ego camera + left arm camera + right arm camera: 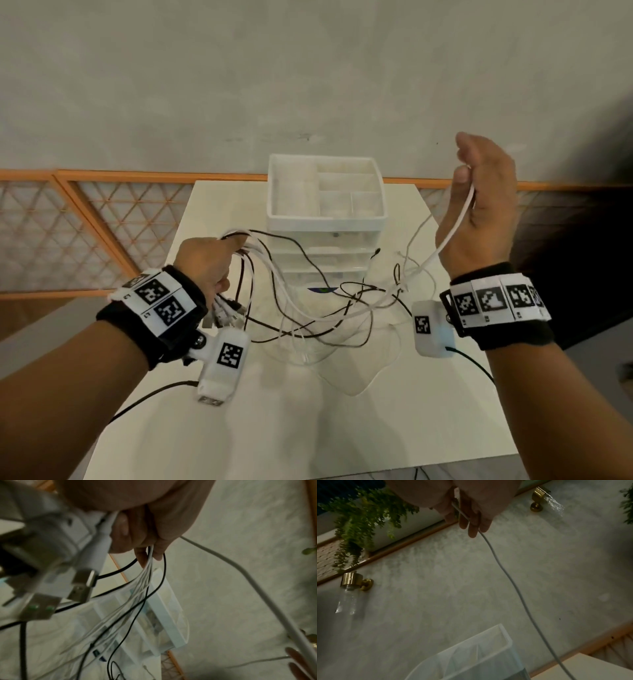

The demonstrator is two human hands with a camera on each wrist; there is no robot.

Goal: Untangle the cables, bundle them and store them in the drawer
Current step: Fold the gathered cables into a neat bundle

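left hand [205, 263]: clenched round gathered cables [308, 308], left of drawer unit [325, 219].
right hand [486, 202]: raised right of unit, pinching one white cable [455, 226].
tangle: slack loops before unit, on table [239, 428].

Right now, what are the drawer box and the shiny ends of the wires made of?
The drawer box looks like plastic: a white, matte frame with see-through drawer fronts. The plug ends hanging below the left hand look like metal, grey and dully shiny, on white sleeves that seem plastic. The white cable in the right hand looks smooth and bendy, probably rubbery plastic.
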